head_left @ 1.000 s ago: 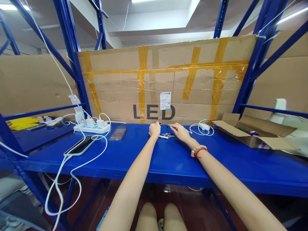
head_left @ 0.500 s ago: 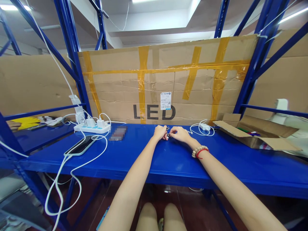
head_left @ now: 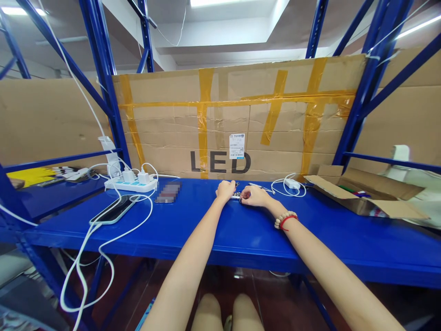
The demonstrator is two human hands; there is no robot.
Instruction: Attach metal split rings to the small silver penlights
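Toward the back of the blue table [head_left: 193, 216], my left hand [head_left: 225, 191] is closed, and a small dark bit shows at its fingertips. Close beside it on the right, my right hand [head_left: 255, 196] has its fingers curled together in a pinch, with a beaded bracelet and red string on the wrist. A small silvery-white object [head_left: 236, 196] lies between the two hands; it is too small and covered to name. Behind my right hand shows a thin pen-like item [head_left: 254, 185].
A white charger with cable [head_left: 292, 184] and an open cardboard box [head_left: 365, 188] are on the right. On the left lie a phone [head_left: 115, 209], a power strip [head_left: 132, 185] and a blurred-out item [head_left: 168, 192]. Taped cardboard [head_left: 165, 133] stands behind.
My hands have moved slightly apart, uncovering more of the silvery-white object between them. The pen-like item behind my right hand now shows. The view has shifted a little.
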